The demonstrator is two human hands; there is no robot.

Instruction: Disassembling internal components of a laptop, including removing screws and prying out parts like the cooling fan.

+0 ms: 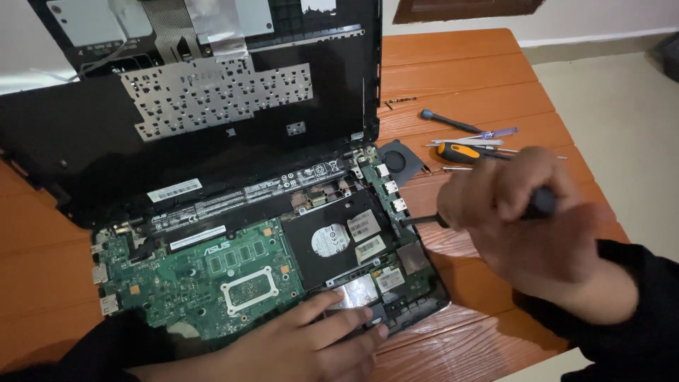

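Nearest, my left hand point(311, 339) presses flat, fingers spread, on the opened laptop point(269, 262), holding nothing. My right hand point(523, 212) is closed around a screwdriver point(424, 220), tip at the chassis edge. Cover lifted already; green board point(205, 276) and drive point(332, 237) remain seated. Beyond lie a loose fan point(399, 159) and spare screwdrivers point(460, 151) on the wooden table point(495, 78).

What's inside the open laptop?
Inside the laptop sit a green circuit board and a black hard drive. The left hand covers part of the front edge.
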